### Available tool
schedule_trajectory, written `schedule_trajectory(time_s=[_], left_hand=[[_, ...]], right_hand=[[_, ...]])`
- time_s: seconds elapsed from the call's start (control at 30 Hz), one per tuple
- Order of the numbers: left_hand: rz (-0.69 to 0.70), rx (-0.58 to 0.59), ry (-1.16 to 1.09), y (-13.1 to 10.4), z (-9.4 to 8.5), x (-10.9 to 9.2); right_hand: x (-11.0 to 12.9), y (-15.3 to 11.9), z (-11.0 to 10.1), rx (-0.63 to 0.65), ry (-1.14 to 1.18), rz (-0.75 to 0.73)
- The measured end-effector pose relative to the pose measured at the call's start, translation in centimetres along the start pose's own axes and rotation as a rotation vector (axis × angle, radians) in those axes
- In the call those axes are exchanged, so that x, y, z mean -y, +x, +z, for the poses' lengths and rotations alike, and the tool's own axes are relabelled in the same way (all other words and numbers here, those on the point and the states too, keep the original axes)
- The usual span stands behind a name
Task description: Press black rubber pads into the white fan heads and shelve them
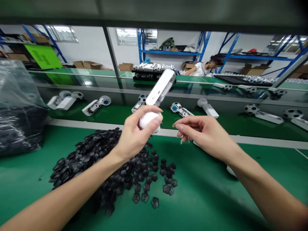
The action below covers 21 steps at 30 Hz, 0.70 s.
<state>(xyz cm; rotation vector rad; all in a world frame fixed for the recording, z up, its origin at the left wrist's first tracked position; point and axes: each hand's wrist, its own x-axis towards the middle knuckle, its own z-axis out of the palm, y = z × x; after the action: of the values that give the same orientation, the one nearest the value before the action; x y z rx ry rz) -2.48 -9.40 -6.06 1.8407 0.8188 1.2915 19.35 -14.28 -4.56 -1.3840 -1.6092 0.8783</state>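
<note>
My left hand [134, 133] is wrapped around the rounded end of a white plastic device [160, 88]. The device's long handle tilts up and to the right, with a clear part along its right side. To the right, apart from the device, my right hand [198, 130] has its thumb and fingers pinched together. Whatever lies between those fingertips, if anything, is too small to make out. Below my left hand spreads a large pile of black five-sided pieces [96, 154], with several loose ones [155, 202] near its right edge. Another white item [231, 170] is partly hidden behind my right forearm.
Beyond a pale rail [252, 140], a green conveyor belt [120, 117] carries several similar devices [93, 106] with football-patterned heads. A clear bag of black pieces [19, 122] stands at left. A dark tray [146, 76] and a co-worker [201, 69] are farther back. A shelf edge [154, 14] hangs overhead.
</note>
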Motion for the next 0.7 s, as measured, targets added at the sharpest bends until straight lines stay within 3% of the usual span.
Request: schedule_trajectory(time_s=[0.17, 0.3, 0.5, 0.7], left_hand=[[-0.018, -0.058, -0.025, 1.0, -0.5, 0.7], [-0.035, -0.069, -0.104, 1.3, -0.6, 0.8], [-0.049, -0.028, -0.297, 1.6, -0.9, 0.6], [-0.121, -0.024, -0.462, 1.8, -0.7, 0.3]], right_hand=[[-0.7, 0.2, 0.6, 0.301, -0.46, 0.126], [-1.8, 0.3, 1.0, 0.466, -0.688, 0.108], [-3.1, 0.1, 1.4, 0.554, -0.746, 0.04], [-2.3, -0.3, 1.9, 0.566, -0.841, 0.005]])
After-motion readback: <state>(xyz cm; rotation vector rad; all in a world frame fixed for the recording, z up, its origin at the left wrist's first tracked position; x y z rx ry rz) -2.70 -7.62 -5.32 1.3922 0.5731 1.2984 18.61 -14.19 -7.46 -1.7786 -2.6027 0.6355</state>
